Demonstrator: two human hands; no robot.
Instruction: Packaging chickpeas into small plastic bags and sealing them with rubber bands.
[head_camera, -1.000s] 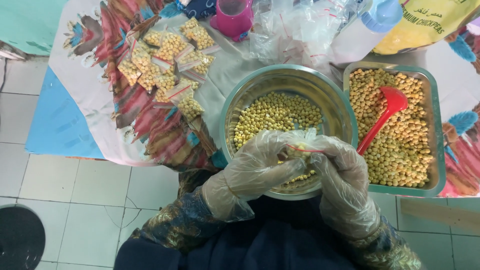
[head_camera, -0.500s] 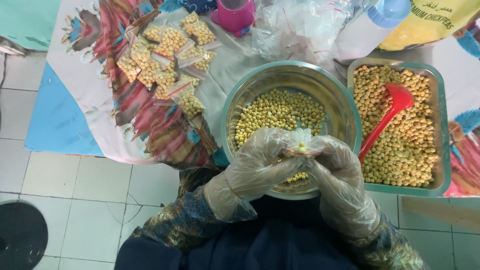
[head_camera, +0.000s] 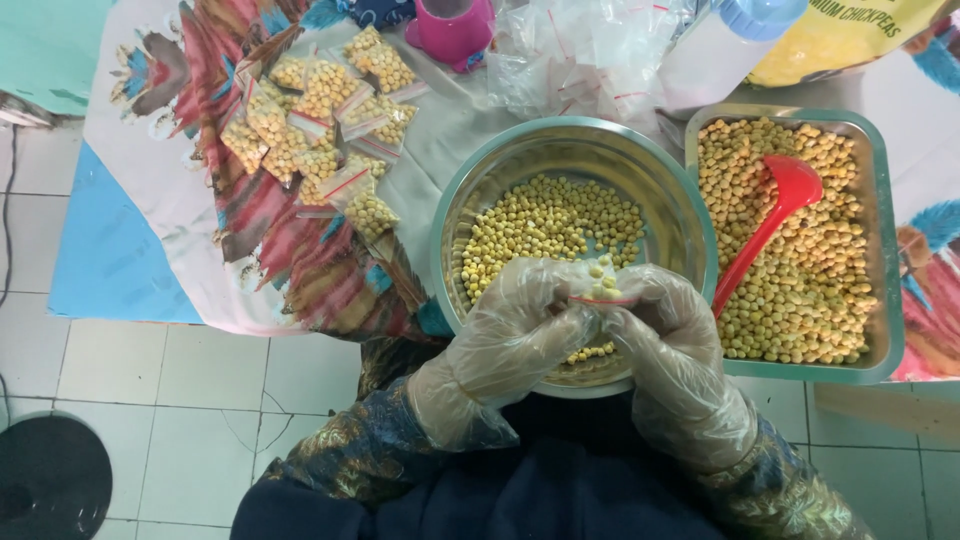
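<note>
Gloved hands pinch small bag, seemingly mouth crosswise.

One head cam, looks straight down, close over hands and table edge.

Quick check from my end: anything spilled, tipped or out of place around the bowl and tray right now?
Nothing stands out. The round metal bowl and the rectangular tray sit level with the chickpeas inside them. The red scoop rests in the tray. Filled small bags lie heaped on the cloth. Both gloved hands, left hand and right hand, pinch one small bag over the bowl.
</note>
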